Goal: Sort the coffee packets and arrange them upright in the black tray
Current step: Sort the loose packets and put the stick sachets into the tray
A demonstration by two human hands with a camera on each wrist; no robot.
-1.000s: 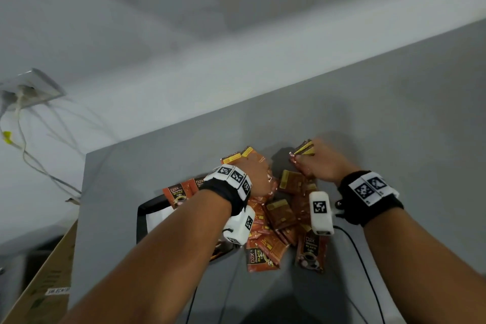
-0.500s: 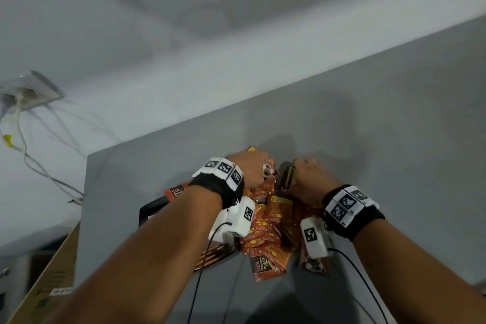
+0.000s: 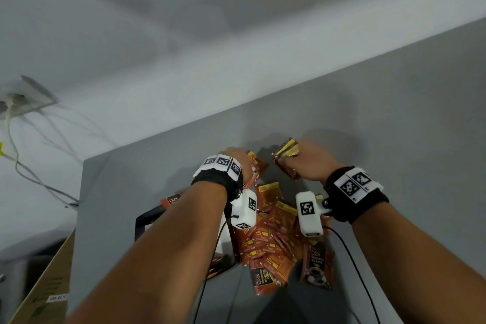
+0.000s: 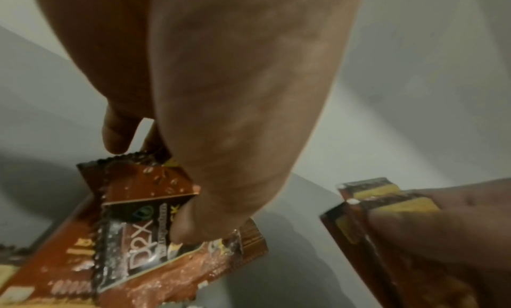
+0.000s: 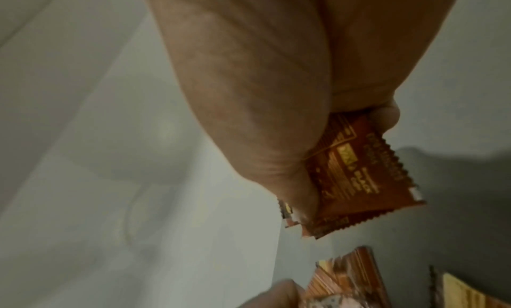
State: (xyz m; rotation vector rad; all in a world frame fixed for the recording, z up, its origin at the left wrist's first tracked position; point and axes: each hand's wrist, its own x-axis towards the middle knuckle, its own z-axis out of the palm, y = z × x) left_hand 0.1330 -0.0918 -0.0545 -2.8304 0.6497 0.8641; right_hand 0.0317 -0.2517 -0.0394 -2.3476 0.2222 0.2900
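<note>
Left hand: our left hand [image 3: 238, 163] pinches a few brown coffee packets [image 4: 155, 221], thumb pressed on the D2X label, above the 12 o'clock end of the pile.
Right hand: our right hand [image 3: 306, 163] grips a small stack of packets [image 3: 285, 156] by their edges, yellow strips showing, just at 3 o'clock of the left hand and apart from it.
Pile: the loose packets [image 3: 271, 234] lie overlapping flat on the grey table [image 3: 394, 126], between our wrists and toward 6 o'clock.
Black tray: the tray [image 3: 147, 218] sits at 9 o'clock of the pile, mostly hidden under our left forearm; we cannot tell what stands in it.
Room: a wall socket [image 3: 26, 97] with cables at 10 o'clock, a cardboard box [image 3: 44, 289] at 8 o'clock.
</note>
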